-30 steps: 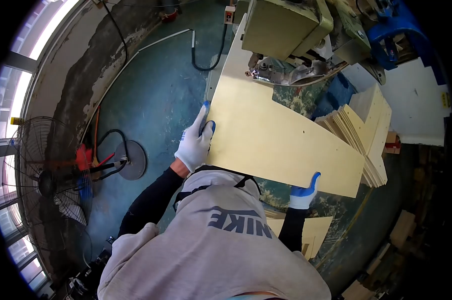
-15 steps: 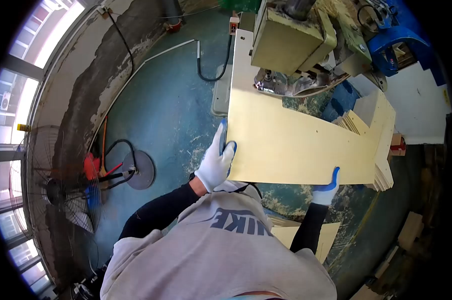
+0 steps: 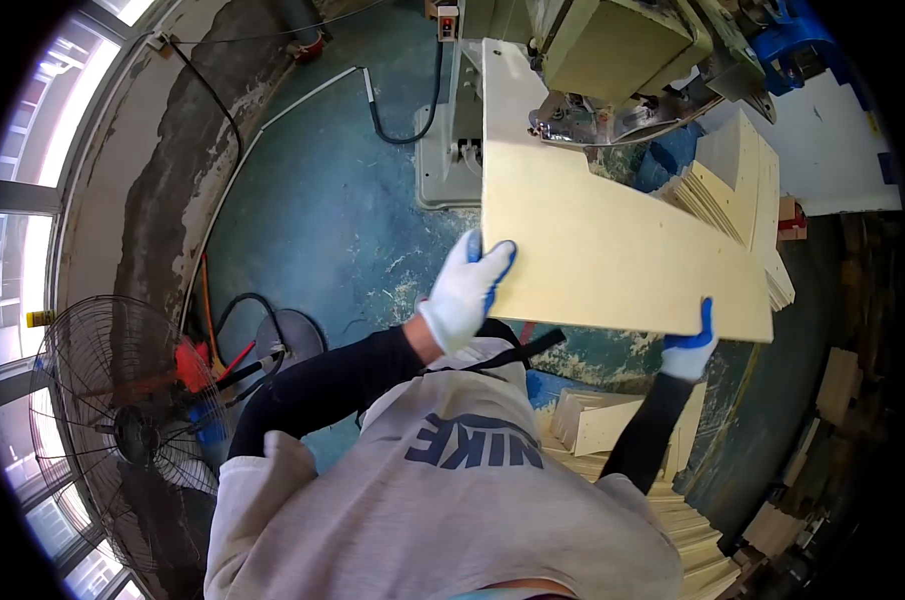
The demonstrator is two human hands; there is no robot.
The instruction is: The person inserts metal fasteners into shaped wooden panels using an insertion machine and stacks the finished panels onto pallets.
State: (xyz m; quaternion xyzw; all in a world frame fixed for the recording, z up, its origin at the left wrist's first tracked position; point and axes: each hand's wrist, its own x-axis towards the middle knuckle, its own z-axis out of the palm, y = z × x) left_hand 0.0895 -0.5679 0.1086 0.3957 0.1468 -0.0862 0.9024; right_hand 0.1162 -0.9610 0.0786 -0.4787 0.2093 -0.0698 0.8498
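A large pale-yellow L-shaped board [image 3: 593, 240] spans the space in front of me, its far arm passing beside the metal working head of a machine [image 3: 623, 50]. My left hand [image 3: 466, 290], in a white glove with blue palm, grips the board's left edge, thumb on top. At the near edge toward the right, my right hand [image 3: 690, 345] is closed on the board, a blue thumb lying over the top face. The fingers of both hands under the board are hidden.
Stacked cut boards [image 3: 728, 190] stand beyond the board at right; more boards [image 3: 613, 420] lie low by my right arm. A wire-cage fan [image 3: 133, 430] is at left, near its round base [image 3: 298, 340]. A black hose [image 3: 403, 138] runs beside the machine.
The board has turned slightly clockwise and shifted right in view, both hands moving with it. My view has also shifted, and more of the low stack shows near my right arm.
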